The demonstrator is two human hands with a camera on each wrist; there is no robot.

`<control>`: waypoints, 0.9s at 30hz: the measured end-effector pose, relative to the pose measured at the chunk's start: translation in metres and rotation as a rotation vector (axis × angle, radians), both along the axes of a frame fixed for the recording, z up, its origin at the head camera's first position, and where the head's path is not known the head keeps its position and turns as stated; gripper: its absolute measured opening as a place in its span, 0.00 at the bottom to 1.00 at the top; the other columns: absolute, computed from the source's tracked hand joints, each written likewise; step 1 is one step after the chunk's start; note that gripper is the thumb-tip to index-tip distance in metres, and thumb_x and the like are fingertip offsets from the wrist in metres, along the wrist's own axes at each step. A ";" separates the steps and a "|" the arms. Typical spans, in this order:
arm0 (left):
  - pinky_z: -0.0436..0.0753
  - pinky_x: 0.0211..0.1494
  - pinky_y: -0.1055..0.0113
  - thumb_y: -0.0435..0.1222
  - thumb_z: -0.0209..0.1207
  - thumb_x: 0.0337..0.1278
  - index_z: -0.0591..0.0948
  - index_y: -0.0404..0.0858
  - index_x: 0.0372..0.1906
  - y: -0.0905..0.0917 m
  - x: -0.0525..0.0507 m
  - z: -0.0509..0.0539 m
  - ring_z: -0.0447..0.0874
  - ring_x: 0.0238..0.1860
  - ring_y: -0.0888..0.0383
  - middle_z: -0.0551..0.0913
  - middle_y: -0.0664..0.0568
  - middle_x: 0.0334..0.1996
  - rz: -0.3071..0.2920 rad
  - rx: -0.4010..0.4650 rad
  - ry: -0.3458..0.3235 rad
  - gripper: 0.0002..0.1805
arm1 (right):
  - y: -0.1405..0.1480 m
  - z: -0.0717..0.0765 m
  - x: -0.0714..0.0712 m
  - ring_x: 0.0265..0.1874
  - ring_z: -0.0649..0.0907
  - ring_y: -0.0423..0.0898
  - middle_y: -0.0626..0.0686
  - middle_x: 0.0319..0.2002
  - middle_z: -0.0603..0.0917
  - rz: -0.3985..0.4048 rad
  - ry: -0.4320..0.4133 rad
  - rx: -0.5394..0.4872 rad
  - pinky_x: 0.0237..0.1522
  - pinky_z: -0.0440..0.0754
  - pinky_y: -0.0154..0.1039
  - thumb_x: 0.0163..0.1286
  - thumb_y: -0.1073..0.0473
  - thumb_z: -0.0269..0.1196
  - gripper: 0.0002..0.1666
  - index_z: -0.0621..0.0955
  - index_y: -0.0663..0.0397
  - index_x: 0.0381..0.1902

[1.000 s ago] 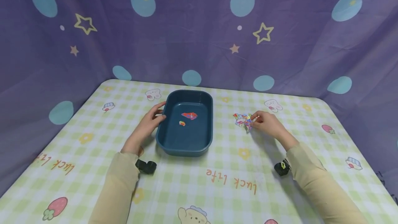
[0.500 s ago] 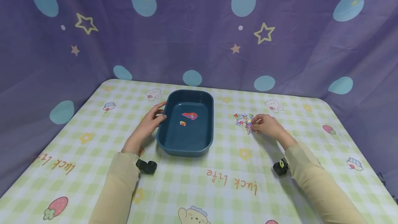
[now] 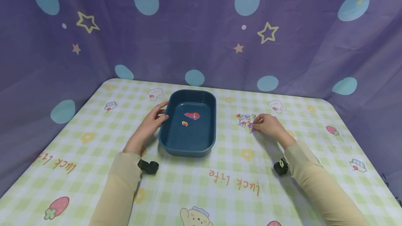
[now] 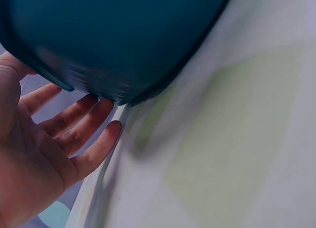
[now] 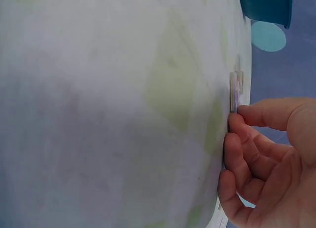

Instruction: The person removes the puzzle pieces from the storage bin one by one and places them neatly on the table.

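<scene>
A dark teal rectangular tub stands left of the table's middle. Inside it lie a red-and-purple flat piece and a smaller red-and-yellow one, the small flat piece. My left hand touches the tub's left side, thumb at the rim and fingers extended along the outer wall in the left wrist view. To the right of the tub is a cluster of colourful irregular flat pieces. At its right edge my right hand pinches a thin flat colourful piece between thumb and forefinger, low over the cloth.
A green-and-white checked cloth with printed cartoons covers the table. Behind it hangs a purple curtain with stars and ovals. A black wrist camera sits under the left wrist and another black camera under the right.
My right hand has shifted slightly at the cluster, and the pieces at its right edge have moved a little. The left hand and the tub stay in place.
</scene>
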State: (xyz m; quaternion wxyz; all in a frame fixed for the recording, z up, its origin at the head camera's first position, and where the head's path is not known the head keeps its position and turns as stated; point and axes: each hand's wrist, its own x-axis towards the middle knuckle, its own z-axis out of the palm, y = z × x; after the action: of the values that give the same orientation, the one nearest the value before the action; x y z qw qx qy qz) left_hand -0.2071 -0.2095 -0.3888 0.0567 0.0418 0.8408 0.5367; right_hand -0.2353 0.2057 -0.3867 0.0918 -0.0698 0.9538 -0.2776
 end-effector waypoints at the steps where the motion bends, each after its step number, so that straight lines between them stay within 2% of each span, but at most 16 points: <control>1: 0.69 0.58 0.47 0.40 0.47 0.62 0.55 0.55 0.69 0.000 0.000 0.000 0.67 0.59 0.43 0.64 0.39 0.61 0.000 0.002 0.000 0.31 | 0.000 0.001 0.000 0.22 0.77 0.40 0.50 0.23 0.83 0.003 0.003 0.007 0.30 0.70 0.34 0.58 0.57 0.61 0.12 0.80 0.59 0.36; 2: 0.69 0.58 0.47 0.39 0.47 0.62 0.55 0.54 0.70 0.001 0.002 0.003 0.67 0.59 0.43 0.64 0.39 0.62 -0.001 0.005 -0.007 0.31 | 0.000 0.001 0.001 0.22 0.77 0.40 0.50 0.24 0.83 0.006 0.006 0.012 0.30 0.70 0.34 0.58 0.57 0.61 0.12 0.80 0.60 0.36; 8: 0.68 0.59 0.46 0.40 0.48 0.62 0.54 0.55 0.70 0.003 0.003 0.004 0.66 0.60 0.43 0.63 0.39 0.62 -0.006 0.017 -0.016 0.31 | 0.000 0.005 0.003 0.24 0.77 0.42 0.51 0.26 0.83 0.014 0.011 0.016 0.30 0.71 0.34 0.59 0.57 0.61 0.13 0.79 0.60 0.37; 9: 0.68 0.59 0.47 0.41 0.48 0.62 0.54 0.56 0.69 0.001 0.001 0.001 0.66 0.60 0.43 0.63 0.40 0.62 -0.005 0.014 -0.010 0.31 | 0.000 0.006 0.002 0.24 0.77 0.42 0.52 0.27 0.83 0.018 0.018 0.016 0.30 0.71 0.35 0.59 0.57 0.60 0.13 0.79 0.60 0.38; 14: 0.68 0.59 0.47 0.41 0.47 0.62 0.54 0.55 0.70 0.000 0.002 0.002 0.67 0.59 0.43 0.63 0.39 0.62 0.000 -0.001 -0.002 0.31 | -0.008 0.016 -0.001 0.28 0.79 0.46 0.57 0.33 0.82 0.047 0.053 0.016 0.32 0.73 0.38 0.60 0.55 0.59 0.15 0.78 0.60 0.41; 22: 0.69 0.58 0.46 0.40 0.47 0.62 0.54 0.54 0.70 0.001 0.000 0.001 0.66 0.60 0.43 0.63 0.40 0.62 0.003 -0.002 -0.006 0.31 | -0.041 0.038 -0.002 0.28 0.81 0.47 0.57 0.34 0.83 0.112 0.077 -0.001 0.32 0.76 0.41 0.62 0.56 0.58 0.19 0.76 0.60 0.48; 27: 0.69 0.58 0.46 0.41 0.48 0.62 0.55 0.54 0.69 0.000 -0.001 0.000 0.67 0.59 0.43 0.64 0.40 0.62 0.008 -0.006 -0.006 0.31 | -0.067 0.050 -0.001 0.27 0.80 0.46 0.56 0.35 0.83 0.159 0.082 -0.027 0.31 0.76 0.40 0.62 0.55 0.58 0.18 0.76 0.57 0.48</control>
State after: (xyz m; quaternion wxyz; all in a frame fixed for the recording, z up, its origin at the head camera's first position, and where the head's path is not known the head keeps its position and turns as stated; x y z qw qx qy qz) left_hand -0.2077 -0.2090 -0.3886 0.0570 0.0366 0.8426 0.5343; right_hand -0.2364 0.1386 -0.3367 0.0734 -0.1576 0.9444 -0.2792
